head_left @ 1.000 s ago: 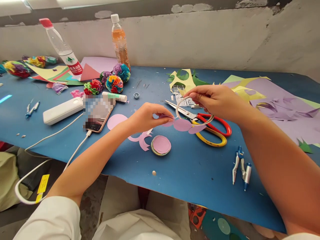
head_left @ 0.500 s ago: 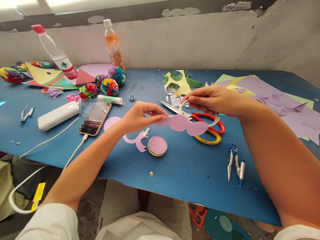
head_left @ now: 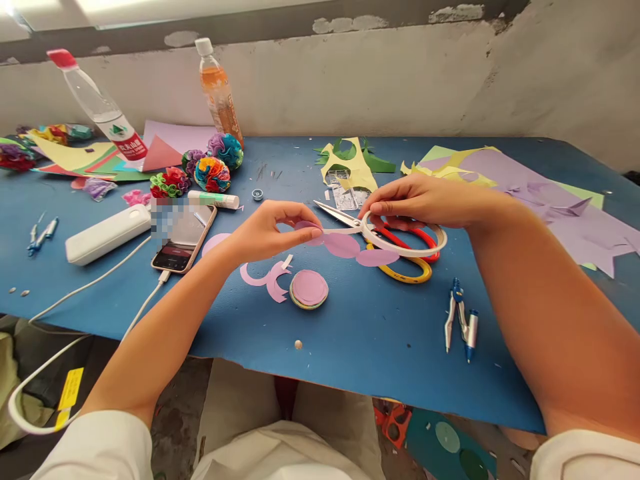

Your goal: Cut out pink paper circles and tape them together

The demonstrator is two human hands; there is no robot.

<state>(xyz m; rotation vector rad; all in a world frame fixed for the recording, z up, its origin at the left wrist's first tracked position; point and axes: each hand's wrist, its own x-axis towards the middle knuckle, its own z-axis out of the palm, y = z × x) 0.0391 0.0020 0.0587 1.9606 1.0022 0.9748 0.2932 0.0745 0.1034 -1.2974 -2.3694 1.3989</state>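
My left hand pinches the end of a row of purple paper circles between thumb and fingers. A short white strip runs from that pinch to a roll of white tape. My right hand grips the roll's far rim, its fingers partly hidden behind it. Beneath the roll lie scissors with red and yellow handles, blades pointing left. A round stack of paper discs, purple on top, rests on the table nearer me. Curved purple scraps lie to its left.
On the blue table are a compass at right, and a phone, white power bank and glue stick at left. Bottles and paper flowers stand behind. Purple sheets cover the back right.
The tape roll has tilted flatter, and more of the white strip shows between my hands. The paper circles hang at a flatter angle. The whole view has shifted slightly.
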